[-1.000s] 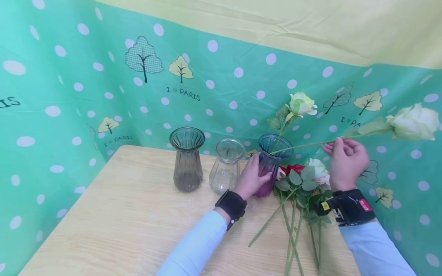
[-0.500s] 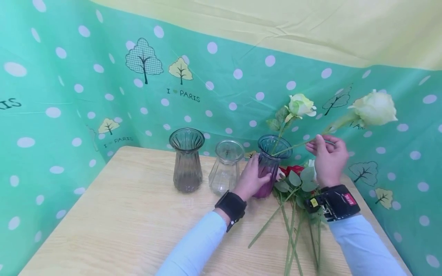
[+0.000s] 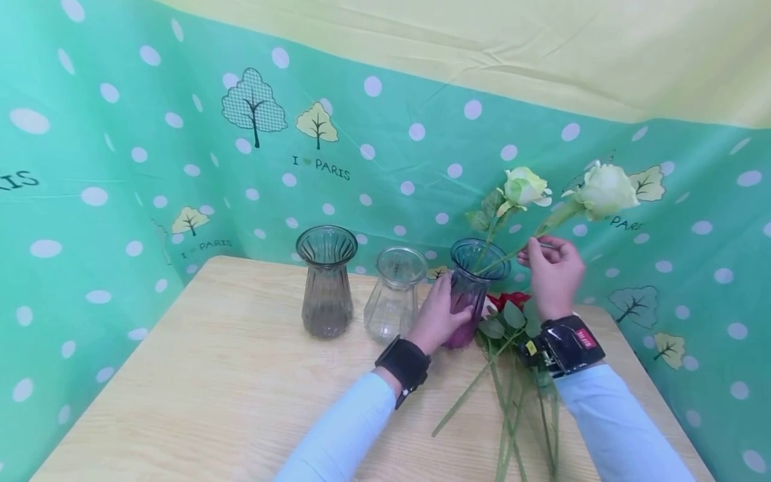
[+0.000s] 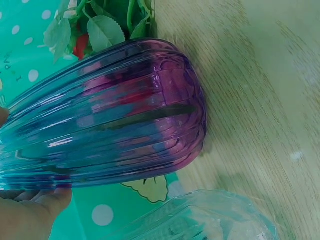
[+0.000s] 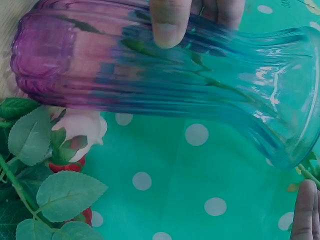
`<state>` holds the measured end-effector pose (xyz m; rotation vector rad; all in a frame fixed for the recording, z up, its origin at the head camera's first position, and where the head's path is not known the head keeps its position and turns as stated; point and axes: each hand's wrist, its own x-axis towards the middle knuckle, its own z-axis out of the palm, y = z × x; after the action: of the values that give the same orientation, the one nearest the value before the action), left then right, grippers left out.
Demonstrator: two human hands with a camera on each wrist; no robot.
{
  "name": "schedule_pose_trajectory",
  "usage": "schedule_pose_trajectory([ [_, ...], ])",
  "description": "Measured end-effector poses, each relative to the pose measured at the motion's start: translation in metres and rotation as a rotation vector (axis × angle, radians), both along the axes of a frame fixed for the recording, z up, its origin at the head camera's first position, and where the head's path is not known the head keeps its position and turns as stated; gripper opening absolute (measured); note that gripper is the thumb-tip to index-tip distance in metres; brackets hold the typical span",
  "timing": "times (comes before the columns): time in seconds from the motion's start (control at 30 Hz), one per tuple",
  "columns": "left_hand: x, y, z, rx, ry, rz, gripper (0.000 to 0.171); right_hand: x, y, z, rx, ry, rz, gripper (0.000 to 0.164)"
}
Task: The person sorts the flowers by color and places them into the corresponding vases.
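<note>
**Vase Arrangement, Second Rose Entering the Purple-and-Blue Vase**

Vase, ribbed glass, purple below and blue above: one. The purple-and-blue vase (image 3: pixel 472 293) stands near the back edge of a wood-grain table (image 3: pixel 241 375), rightmost of three vases. Left hand (image 3: pixel 437 317): curled about its body, thumb to the near side, fingers round the other; apparently a steadying hold.

Rose, pale, upright: one. The first rose (image 3: pixel 524 189) leans slightly right, its stem inside the vase.

Rose, white, larger: one. The second rose (image 3: pixel 604 192) slants up and to the right, lower stem within the rim, bloom well outside. Right hand (image 3: pixel 551 273): thumb and fingertips closed in a pinch on this stem, just beyond the rim; remaining fingers loosely bent. Through the glass, which stem end belongs to which rose cannot be told.

Vases without flowers: two. The clear vase (image 3: pixel 393 304) stands just beside the left hand; the grey vase (image 3: pixel 327 294) stands further left.

Loose flowers, leafy, with red and paler blooms: one heap (image 3: pixel 512 314), partly behind the right wrist.

Step in hand, as judged: insertion. The next move seems to call for raising the stem steeper, then sliding it down while the vase is held firm.
</note>
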<state>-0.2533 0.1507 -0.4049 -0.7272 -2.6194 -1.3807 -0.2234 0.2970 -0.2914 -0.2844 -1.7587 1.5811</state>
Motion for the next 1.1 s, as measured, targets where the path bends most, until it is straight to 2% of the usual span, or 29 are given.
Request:
schedule_pose_trajectory([
  [0.13, 0.000, -0.001, -0.001, -0.006, 0.001, 0.001, 0.076, -0.001, -0.002, -0.002, 0.028, -0.031, -0.020, 0.007],
  [0.27, 0.000, -0.003, -0.001, -0.012, -0.004, 0.009, 0.076, -0.005, -0.005, -0.007, 0.054, -0.021, -0.030, 0.007],
  [0.53, 0.002, -0.003, -0.002, -0.002, -0.037, -0.002, 0.078, -0.010, -0.007, -0.012, 0.105, -0.064, -0.034, 0.017],
  [0.73, 0.003, -0.002, -0.002, 0.012, -0.038, -0.003, 0.079, -0.008, -0.010, -0.011, 0.165, -0.115, -0.053, 0.032],
  [0.93, 0.002, -0.002, -0.002, 0.013, -0.026, -0.004, 0.079, -0.011, -0.012, -0.006, 0.187, -0.107, -0.049, 0.030],
  [1.03, 0.002, -0.001, -0.001, 0.012, -0.026, -0.004, 0.079, -0.013, -0.013, -0.004, 0.218, -0.147, -0.037, 0.030],
  [1.1, 0.002, -0.001, -0.001, 0.010, -0.030, -0.002, 0.079, -0.013, -0.013, -0.003, 0.275, -0.197, -0.038, 0.031],
])
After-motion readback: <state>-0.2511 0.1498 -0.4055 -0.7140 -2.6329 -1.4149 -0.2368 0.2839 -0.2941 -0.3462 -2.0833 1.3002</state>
